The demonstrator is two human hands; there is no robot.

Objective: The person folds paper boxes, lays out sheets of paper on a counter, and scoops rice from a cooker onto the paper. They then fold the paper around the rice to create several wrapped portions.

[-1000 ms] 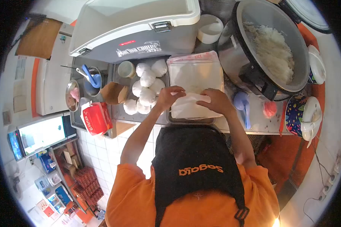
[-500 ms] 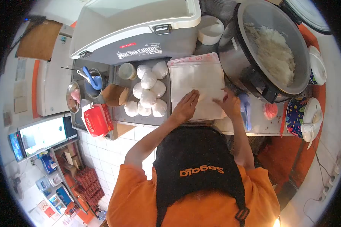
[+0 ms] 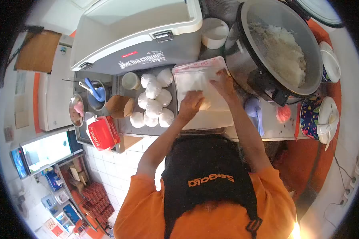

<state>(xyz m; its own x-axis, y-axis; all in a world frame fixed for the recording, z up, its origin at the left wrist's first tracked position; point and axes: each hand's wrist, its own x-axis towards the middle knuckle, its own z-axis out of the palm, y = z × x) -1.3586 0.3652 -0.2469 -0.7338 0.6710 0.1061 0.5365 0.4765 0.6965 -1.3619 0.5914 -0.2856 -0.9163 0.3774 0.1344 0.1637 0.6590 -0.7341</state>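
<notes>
A stack of thin white sheets (image 3: 211, 119), with red print along its far edge, lies on the counter in front of me. My left hand (image 3: 191, 104) is on the left part of the stack, its fingers curled onto the top sheet. Farther up, at the right side, my right hand (image 3: 225, 84) reaches over the sheets with thumb and fingers apart. Several round white wrapped bundles (image 3: 153, 107) sit piled just left of the stack. Some blur softens the fingertips.
An open rice cooker (image 3: 243, 59) with white rice (image 3: 281, 55) stands at the right. Behind is an open cooler box (image 3: 155, 51). A blue scoop (image 3: 259, 115) lies right of the sheets; a red carton (image 3: 103, 133) and brown paper box (image 3: 119, 106) stand left.
My right hand has moved away from me and left over the sheets. My left hand has curled its formerly flat fingers. The top sheet has shifted, baring the near part of the stack.
</notes>
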